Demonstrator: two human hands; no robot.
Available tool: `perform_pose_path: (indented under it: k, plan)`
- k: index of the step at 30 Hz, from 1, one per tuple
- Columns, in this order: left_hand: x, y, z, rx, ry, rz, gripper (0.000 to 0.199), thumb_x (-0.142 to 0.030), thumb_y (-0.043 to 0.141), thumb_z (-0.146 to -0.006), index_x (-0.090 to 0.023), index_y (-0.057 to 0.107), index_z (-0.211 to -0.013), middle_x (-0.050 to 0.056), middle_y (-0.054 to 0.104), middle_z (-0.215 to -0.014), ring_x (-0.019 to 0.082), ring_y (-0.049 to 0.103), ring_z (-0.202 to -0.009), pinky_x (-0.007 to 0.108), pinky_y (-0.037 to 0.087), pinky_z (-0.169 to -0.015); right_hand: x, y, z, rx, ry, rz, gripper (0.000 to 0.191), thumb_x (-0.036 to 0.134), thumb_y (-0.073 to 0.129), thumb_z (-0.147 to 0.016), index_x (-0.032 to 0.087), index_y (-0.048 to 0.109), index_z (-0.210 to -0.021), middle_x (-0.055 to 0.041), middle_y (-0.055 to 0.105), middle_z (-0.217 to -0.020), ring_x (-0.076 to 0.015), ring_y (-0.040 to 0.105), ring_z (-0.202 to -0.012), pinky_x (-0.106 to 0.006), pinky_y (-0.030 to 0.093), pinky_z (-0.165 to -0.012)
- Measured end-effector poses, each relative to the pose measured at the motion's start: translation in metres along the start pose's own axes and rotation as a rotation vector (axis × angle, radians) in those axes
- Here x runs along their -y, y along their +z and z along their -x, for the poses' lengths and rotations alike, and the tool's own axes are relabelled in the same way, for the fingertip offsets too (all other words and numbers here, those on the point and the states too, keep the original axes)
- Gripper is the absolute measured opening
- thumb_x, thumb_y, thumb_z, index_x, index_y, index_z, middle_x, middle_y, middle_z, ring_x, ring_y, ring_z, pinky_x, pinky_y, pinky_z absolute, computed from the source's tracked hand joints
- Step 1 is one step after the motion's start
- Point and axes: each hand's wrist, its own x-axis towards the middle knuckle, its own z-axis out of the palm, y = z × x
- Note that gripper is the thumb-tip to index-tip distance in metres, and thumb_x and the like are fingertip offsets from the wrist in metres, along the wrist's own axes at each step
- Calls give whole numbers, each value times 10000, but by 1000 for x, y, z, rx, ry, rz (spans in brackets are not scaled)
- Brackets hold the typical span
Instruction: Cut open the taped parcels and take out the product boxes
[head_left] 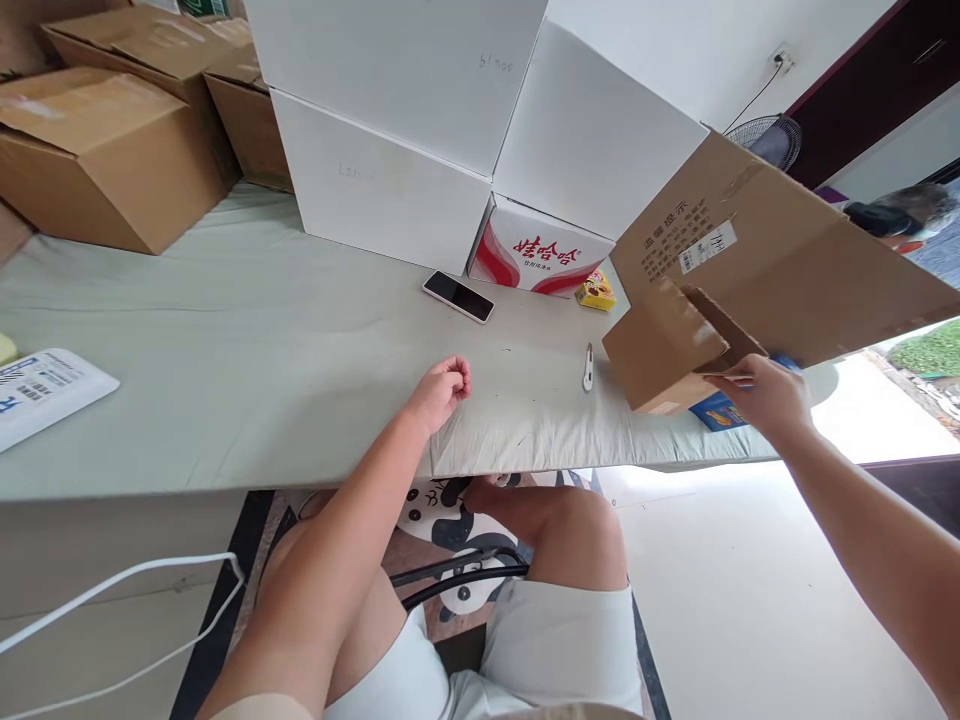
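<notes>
On the right of the table, my right hand [765, 400] grips a flap of a small open cardboard box [660, 345]. A blue packet [718, 412] lies beneath that box, partly hidden. My left hand [441, 390] is curled closed over the table near its front edge, with nothing visible in it. Between the hands lies a white utility knife [588, 368]. Farther back is a black-screened phone [458, 296]. A small yellow box [596, 291] sits beside a red and white carton [538, 248].
Large white boxes [390, 190] stand at the back. A big cardboard sheet [780, 250] leans on the right. Brown cartons [142, 150] fill the back left, and a white parcel [49, 393] lies at the left edge. A person [904, 212] is partly visible beyond the cardboard.
</notes>
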Motion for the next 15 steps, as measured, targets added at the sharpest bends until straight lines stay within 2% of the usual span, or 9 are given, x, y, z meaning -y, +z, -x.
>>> perform_pose_path:
  k: [4,8,10,12,13,15]
  plan:
    - [4,3,-2,14,-1,-16,184,-28,513,-518,-177,549,-621,-11,502,-600,106,459,-572,227,360,-572,-5,23,-12,73,-39,1,236,369,646,-862,294,448,-757,-134,703,-953,-317,656,-937,-411,466,-823]
    - [8,3,-4,9,-16,-37,162,-46,538,-533,-177,557,-627,-13,517,-612,105,471,-585,226,357,-583,2,46,-39,99,-50,26,265,407,624,-919,292,432,-777,-140,688,-991,-297,629,-971,-405,461,-836]
    - [10,3,-7,0,-26,-47,158,-60,544,-524,-178,557,-628,-19,517,-615,102,469,-586,221,351,-586,4,57,-56,71,-36,63,271,477,620,-935,285,475,-808,-189,673,-1145,-328,601,-1101,-427,451,-848]
    - [11,3,-11,-10,-41,-60,156,-74,547,-510,-179,557,-624,-22,515,-614,99,467,-586,218,348,-585,3,68,-76,6,20,116,304,567,580,-948,264,562,-921,-283,598,-1301,-404,547,-1207,-492,428,-845]
    - [11,4,-12,-15,-50,-69,153,-80,551,-504,-179,557,-621,-23,515,-613,98,466,-586,218,346,-584,1,73,-86,-19,47,138,378,610,548,-952,239,596,-1007,-335,569,-1308,-439,542,-1198,-520,419,-818]
    - [12,5,-15,-23,-69,-85,143,-92,565,-502,-179,559,-615,-24,514,-610,98,468,-588,220,344,-583,-4,86,-107,-21,27,163,534,648,465,-971,171,618,-1158,-384,585,-1172,-453,585,-1071,-531,414,-741]
